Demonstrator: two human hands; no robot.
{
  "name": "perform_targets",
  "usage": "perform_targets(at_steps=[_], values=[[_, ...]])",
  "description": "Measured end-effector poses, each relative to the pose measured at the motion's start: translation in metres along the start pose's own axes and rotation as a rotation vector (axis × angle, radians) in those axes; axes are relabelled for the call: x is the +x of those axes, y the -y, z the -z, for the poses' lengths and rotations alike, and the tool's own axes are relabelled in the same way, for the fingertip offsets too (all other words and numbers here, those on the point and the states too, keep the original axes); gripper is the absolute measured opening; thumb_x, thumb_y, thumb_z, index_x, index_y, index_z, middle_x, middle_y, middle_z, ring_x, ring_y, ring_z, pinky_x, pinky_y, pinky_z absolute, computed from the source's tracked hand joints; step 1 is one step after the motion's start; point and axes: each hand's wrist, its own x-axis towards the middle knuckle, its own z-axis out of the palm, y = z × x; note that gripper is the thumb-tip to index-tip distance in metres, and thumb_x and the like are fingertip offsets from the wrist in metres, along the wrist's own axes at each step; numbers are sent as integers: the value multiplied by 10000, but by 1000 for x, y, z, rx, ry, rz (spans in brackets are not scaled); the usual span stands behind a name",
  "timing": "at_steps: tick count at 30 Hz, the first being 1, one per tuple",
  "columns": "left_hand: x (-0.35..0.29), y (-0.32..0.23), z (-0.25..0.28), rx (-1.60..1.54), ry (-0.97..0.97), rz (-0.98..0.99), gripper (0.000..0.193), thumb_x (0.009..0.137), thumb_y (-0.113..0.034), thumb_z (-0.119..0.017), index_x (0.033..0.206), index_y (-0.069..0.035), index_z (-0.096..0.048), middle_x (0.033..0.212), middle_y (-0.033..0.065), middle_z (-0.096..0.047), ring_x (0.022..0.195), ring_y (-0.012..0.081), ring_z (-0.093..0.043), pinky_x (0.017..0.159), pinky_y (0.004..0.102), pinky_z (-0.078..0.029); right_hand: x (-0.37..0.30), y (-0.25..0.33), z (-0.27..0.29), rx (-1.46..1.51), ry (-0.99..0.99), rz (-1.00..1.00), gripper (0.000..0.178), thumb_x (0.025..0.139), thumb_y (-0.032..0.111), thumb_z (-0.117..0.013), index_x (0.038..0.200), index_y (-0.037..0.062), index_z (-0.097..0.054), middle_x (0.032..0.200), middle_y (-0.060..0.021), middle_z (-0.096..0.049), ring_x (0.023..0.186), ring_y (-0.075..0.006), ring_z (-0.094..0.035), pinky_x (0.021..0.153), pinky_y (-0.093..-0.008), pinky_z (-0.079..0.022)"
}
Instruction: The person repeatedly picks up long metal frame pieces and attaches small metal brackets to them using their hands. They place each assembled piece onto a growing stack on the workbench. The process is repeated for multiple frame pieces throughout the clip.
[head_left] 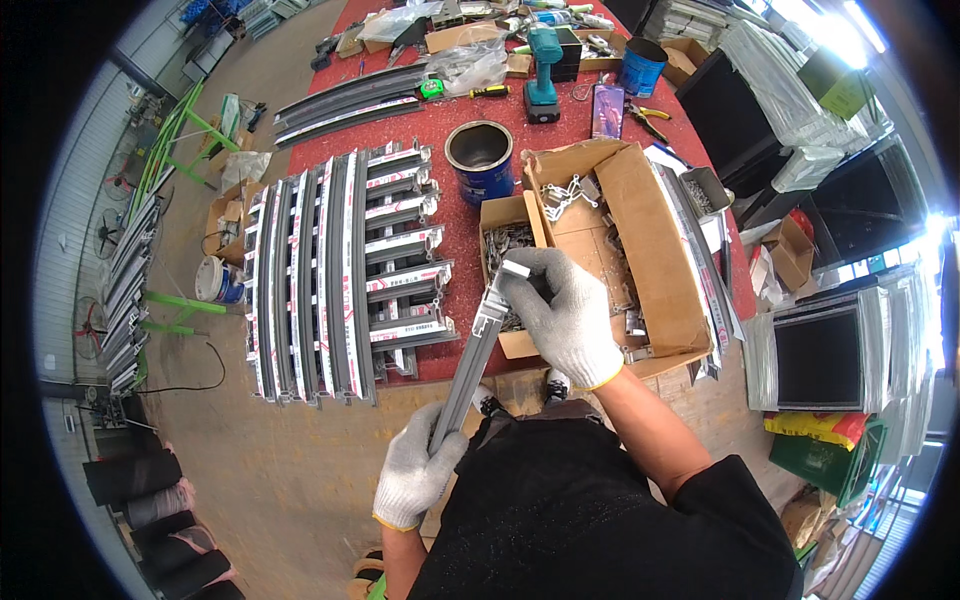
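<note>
A grey metal profile bar [467,376] slants up in front of me, a cut end with slots at its top. My left hand [416,468], in a grey-white knitted glove, is closed around its lower end. At the upper end my right hand [572,318], gloved alike, pinches a small whitish fitting [515,269] against the bar. Whether that fitting sits inside the bar's channel I cannot tell. Behind the right hand, a small cardboard box [517,345] of metal parts stands beside a larger cardboard box [660,250] with white and metal fittings.
Stacked profile bars [345,270] lie crosswise on the red table [480,335], left of the boxes. A blue can [484,185], a cordless drill [543,80], a phone [607,111], pliers [650,122] and a screwdriver [490,91] lie farther back. Wrapped panels [820,360] stand at right.
</note>
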Motion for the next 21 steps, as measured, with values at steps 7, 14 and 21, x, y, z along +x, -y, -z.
perform_targets(at_steps=[7,14,21], values=[[3,6,-2,-93,0,-46,556,1006,-275,-750,1446,53,-660,1025,168,-748,923,226,-700,889,393,-579,-3,-8,-4,-12,24,15,266,989,122,-807,1238,32,-777,1009,-174,-806,889,-307,-811,816,-403,-633],[5,8,-2,-119,16,-14,536,1016,-281,-732,1442,40,-675,1000,145,-741,898,204,-688,860,385,-578,-4,0,5,-111,175,200,319,973,207,-857,1249,59,-801,1116,-158,-797,964,-295,-793,860,-392,-630],[7,3,-1,-134,-51,-89,444,1009,-247,-707,1336,52,-704,905,101,-711,829,170,-640,791,374,-559,6,15,-1,-155,51,385,205,1002,218,-776,1141,72,-811,1066,-146,-765,1008,-367,-752,893,-481,-609]])
